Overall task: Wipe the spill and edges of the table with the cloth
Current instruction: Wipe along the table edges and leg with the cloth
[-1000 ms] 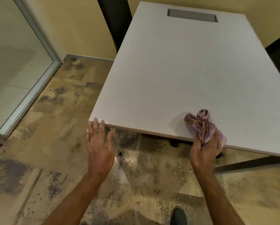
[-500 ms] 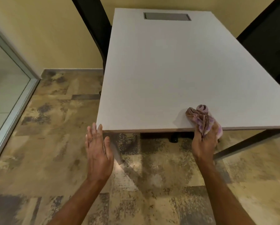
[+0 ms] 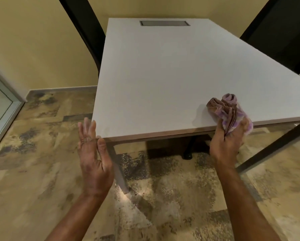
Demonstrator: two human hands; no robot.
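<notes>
Head view: both forearms reach up from 6 o'clock.
Left hand [image 3: 93,160]: fingers straight, apart, just beside the worktop [image 3: 163,75] corner, 8 o'clock.
Right hand [image 3: 227,145]: clamped on the cloth [image 3: 228,110], worktop's near edge, 4 o'clock.

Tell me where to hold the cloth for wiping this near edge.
Grip the cloth by its gathered folds, which hang over the near edge of the table, coming from the near side as the right hand does; its bunched end lies on top, free to wipe.
</notes>
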